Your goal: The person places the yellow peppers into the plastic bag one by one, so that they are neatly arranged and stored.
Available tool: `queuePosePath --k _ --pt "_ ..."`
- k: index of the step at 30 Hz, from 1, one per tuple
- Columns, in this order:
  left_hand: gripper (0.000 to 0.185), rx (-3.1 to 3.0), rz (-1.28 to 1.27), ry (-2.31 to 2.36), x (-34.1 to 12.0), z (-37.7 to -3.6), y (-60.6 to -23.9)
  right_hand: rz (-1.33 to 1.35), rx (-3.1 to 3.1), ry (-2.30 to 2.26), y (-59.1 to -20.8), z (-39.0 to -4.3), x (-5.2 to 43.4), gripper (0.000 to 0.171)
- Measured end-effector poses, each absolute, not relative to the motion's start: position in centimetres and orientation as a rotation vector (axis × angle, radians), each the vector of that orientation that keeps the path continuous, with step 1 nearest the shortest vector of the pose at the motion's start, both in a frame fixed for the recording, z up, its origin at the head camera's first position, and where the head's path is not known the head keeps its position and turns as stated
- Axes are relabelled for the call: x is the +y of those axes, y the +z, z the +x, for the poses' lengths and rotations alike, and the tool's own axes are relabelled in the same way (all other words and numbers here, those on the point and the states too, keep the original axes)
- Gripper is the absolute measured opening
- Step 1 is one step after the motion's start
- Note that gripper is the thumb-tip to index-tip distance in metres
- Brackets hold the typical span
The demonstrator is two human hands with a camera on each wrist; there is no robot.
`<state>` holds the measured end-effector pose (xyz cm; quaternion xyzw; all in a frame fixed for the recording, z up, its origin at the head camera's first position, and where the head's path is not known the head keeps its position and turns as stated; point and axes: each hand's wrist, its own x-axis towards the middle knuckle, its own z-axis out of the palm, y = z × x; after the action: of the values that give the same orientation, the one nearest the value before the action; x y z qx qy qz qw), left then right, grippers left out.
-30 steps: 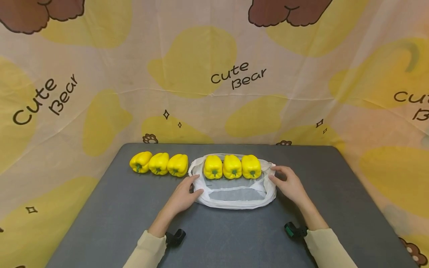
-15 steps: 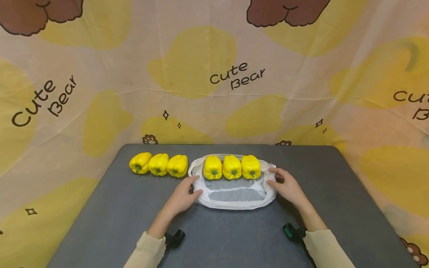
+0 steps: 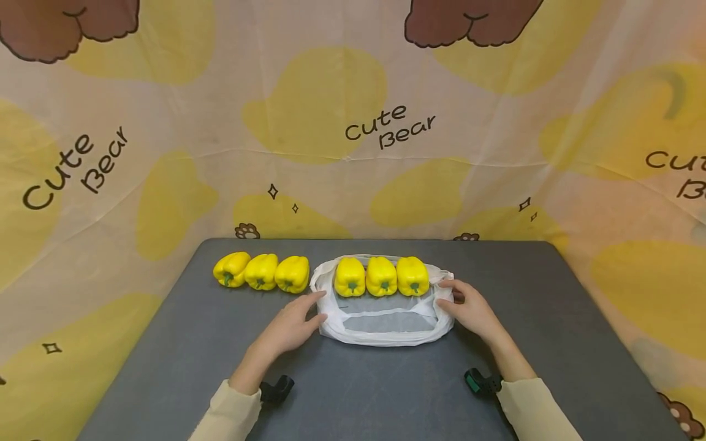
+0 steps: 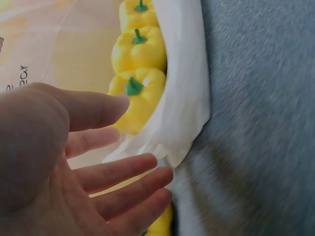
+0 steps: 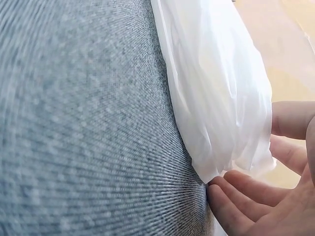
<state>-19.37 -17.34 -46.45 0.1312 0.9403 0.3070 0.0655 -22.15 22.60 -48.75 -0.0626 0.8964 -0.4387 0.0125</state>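
Note:
A white plastic bag (image 3: 386,338) lies with its mouth spread wide on the table. Three yellow bell peppers (image 3: 382,275) with green stems stand in a row at the back of its opening. My left hand (image 3: 287,324) is beside the bag's left edge; in the left wrist view its fingers are extended and spread, with nothing held, and the bag's side is just past the fingertips. At the bag's right side my right hand (image 3: 475,311) rests its fingers, gently bent, against the plastic; in the right wrist view the thumb (image 5: 290,119) overlaps the rim's edge.
Three more yellow bell peppers (image 3: 261,272) sit in a row left of the bag, near the back of the dark grey table (image 3: 375,392). A patterned cloth backdrop (image 3: 342,122) rises behind the table and at both sides.
My left hand has drawn slightly left, off the bag's rim. My right hand has shifted a little inward and down along the right rim. Bag and peppers have stayed put.

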Motion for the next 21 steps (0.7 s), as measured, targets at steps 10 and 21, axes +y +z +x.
queuePosePath --k 10,21 --pt "0.041 2.963 0.434 0.997 -18.7 -19.0 -44.0 -0.173 2.789 -1.344 -48.7 -22.2 22.6 0.046" --pt "0.034 3.149 0.531 1.303 -20.5 -21.3 -43.6 -0.160 2.794 -1.312 -48.9 -22.3 22.6 0.048"
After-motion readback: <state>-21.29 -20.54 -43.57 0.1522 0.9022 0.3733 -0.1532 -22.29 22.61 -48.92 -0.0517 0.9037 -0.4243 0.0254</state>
